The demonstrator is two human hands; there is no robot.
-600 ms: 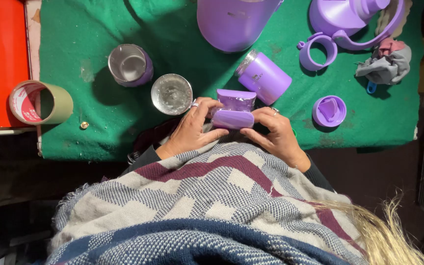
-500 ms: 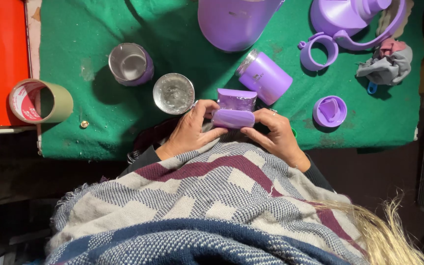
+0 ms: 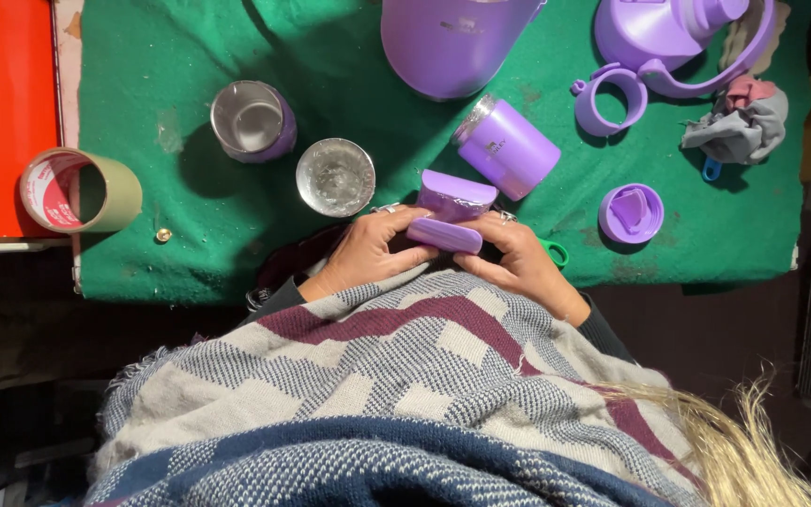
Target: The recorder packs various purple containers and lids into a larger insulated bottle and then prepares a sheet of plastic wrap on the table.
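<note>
Green cloth covers the bench (image 3: pixel 190 253), where, just below the open steel cup (image 3: pixel 335 176), the left hand (image 3: pixel 368 252) and right hand (image 3: pixel 518 263) together grip a small purple lid piece (image 3: pixel 445 235), with a purple canister (image 3: pixel 507 147) lying just beyond it.

hands (image 3: pixel 443 252) together, fingers curled; wrists bent

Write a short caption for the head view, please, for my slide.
Both hands, left and right, hold a small purple lid piece over a green mat strewn with purple flask parts.
</note>
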